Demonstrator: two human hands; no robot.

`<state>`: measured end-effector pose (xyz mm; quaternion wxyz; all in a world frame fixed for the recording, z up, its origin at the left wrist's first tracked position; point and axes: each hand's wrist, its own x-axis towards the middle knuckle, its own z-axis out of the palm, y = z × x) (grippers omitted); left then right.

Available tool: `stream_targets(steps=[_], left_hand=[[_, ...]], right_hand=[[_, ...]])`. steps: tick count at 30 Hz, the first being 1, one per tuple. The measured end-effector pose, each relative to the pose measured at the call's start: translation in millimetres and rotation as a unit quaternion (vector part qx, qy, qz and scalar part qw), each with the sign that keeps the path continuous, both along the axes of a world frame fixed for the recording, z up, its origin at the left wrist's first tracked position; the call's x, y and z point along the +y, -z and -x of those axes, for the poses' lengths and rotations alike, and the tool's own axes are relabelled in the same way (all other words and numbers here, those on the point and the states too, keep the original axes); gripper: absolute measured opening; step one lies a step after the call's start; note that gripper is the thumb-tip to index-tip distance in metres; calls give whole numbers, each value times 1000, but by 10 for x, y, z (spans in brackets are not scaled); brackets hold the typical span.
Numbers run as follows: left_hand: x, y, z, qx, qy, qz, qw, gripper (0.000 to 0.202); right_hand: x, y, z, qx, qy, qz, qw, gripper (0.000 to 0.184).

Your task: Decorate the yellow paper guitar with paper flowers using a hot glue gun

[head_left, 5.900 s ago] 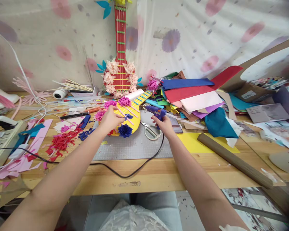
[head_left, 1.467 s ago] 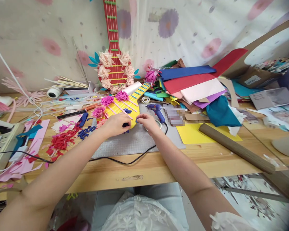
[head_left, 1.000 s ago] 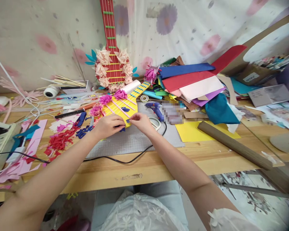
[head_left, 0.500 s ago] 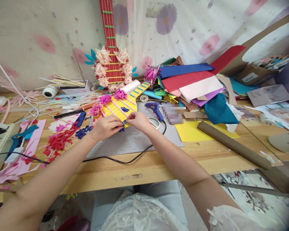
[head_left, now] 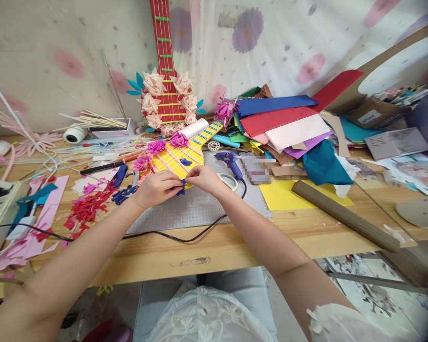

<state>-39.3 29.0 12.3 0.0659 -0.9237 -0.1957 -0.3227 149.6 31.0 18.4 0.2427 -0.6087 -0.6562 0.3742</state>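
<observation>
Both hands meet at the near end of the yellow paper guitar [head_left: 180, 159].

- Left hand [head_left: 156, 188] and right hand [head_left: 204, 177]: fingertips pinched narrow on a dark blue paper flower [head_left: 181, 188], each equally close to it.
- Flower lies between the two grips, touching the guitar body's lower edge, mostly hidden by fingers.
- Guitar's long axis runs from 7 to 1 o'clock across the cutting mat [head_left: 199, 211].
- Blue glue gun [head_left: 229, 160] lies untouched near the right hand, at its 2 o'clock.
- Containers: white box [head_left: 116, 131] at 10 o'clock with wooden skewers [head_left: 92, 121] resting on it; cardboard box [head_left: 369, 115] at 2 o'clock, contents unclear.
</observation>
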Motion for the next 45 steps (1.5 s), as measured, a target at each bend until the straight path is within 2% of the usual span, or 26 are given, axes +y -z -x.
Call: stream_targets(steps=[8,19,29,36,38,41,43,45], left_hand=[[-11,13,0,-1,3,-3,1000,8],[0,29,10,14,-12,32,999,11],[-4,2,0,11,-4,19,1000,11],[-8,-27,12,-11,-14,49,999,11],[13,-37,38,-39,-38,62,997,10],[86,-49,88,-78,-113,85,987,11],[156,-49,110,-108,-181,104,972,13],[222,-37,113,-158,-247,133,947,12]], right_hand=[[10,19,-63,73,-4,0,997,29],[-36,16,-4,94,5,30,995,5],[0,39,18,95,3,13,995,4],[58,61,-19,130,3,10,991,5],[100,62,-82,131,24,-15,991,5],[169,66,-177,74,62,-81,992,5],[205,67,-209,16,78,-117,990,8],[233,74,-208,-34,66,-153,985,12]])
